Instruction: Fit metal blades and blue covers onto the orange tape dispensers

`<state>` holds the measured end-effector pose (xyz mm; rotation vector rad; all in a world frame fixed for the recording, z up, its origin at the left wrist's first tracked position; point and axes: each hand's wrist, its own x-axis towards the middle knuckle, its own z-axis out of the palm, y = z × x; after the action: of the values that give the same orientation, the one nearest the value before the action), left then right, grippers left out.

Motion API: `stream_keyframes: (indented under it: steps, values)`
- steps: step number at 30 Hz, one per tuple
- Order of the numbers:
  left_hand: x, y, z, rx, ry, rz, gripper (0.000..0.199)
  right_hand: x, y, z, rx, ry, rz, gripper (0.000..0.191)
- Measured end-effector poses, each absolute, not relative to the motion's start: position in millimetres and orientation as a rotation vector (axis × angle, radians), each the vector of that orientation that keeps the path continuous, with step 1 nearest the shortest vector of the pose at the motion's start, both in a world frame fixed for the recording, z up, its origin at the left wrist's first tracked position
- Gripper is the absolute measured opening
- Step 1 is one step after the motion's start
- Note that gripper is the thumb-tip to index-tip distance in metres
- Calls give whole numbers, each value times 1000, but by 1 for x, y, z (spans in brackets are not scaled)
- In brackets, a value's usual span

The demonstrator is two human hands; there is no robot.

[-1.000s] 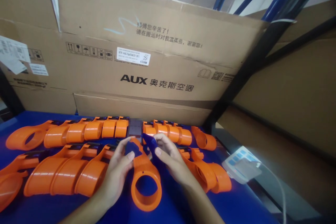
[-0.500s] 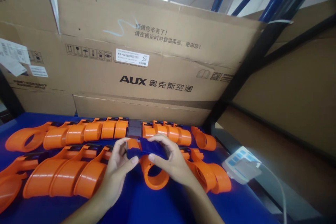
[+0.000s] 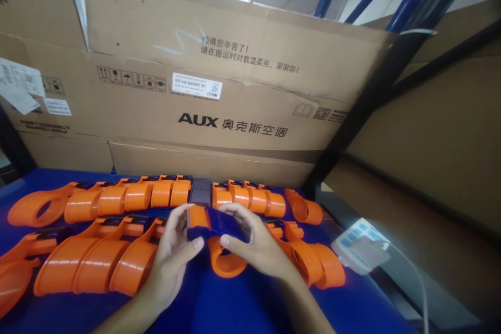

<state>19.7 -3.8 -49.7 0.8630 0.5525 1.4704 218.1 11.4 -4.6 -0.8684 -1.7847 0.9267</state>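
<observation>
Above the blue surface (image 3: 211,302), both hands hold one blue-and-orange plastic part (image 3: 227,223). My left hand (image 3: 176,250) grips its left end, where an orange piece shows on top, with the thumb along the near edge. Fingers of my right hand (image 3: 254,242) wrap round the blue right end, thumb in front. An orange ring (image 3: 229,263) shows just below the part, between my hands; whether it is joined to the part is unclear. Behind the hands stands a dark box-like piece (image 3: 201,191).
Several orange ring-shaped parts with dark ends stand in a back row (image 3: 136,196) and a front row (image 3: 94,266). Cardboard (image 3: 156,109) walls the back. A white power strip (image 3: 362,245) with a cable lies at the right, beside a dark rack post (image 3: 340,130).
The blue-and-orange part has turned slightly in my hands, so its orange top shows more fully. The orange ring below has shifted a little left and up and shows less of its opening.
</observation>
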Motion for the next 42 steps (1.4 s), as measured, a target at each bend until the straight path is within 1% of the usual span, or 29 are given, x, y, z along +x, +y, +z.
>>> stream_keyframes:
  steps: [3,8,12,16,25,33,38,40,42]
  values:
    - [19,-5,-52,842,559,1464,64,217,9,-4,-916,-1874,769,51]
    - [19,-4,-52,867,692,1503,62,216,11,-14,-970,-2030,262,66]
    - [19,3,-56,968,769,1557,58,218,14,-19,-906,-2136,-16,64]
    - [19,8,-65,1024,838,1637,55,218,16,-21,-838,-2130,-148,60]
    - [18,9,-66,996,826,1661,48,213,16,-25,-814,-2115,-158,62]
    - [17,13,-71,996,855,1629,50,214,16,-26,-850,-2130,-138,64]
    - [16,10,-71,958,772,1554,57,214,15,-22,-883,-2056,-5,71]
    - [15,6,-69,957,692,1545,59,216,15,-18,-902,-1998,139,66]
    - [14,3,-66,986,557,1517,63,217,16,-15,-914,-1959,355,51]
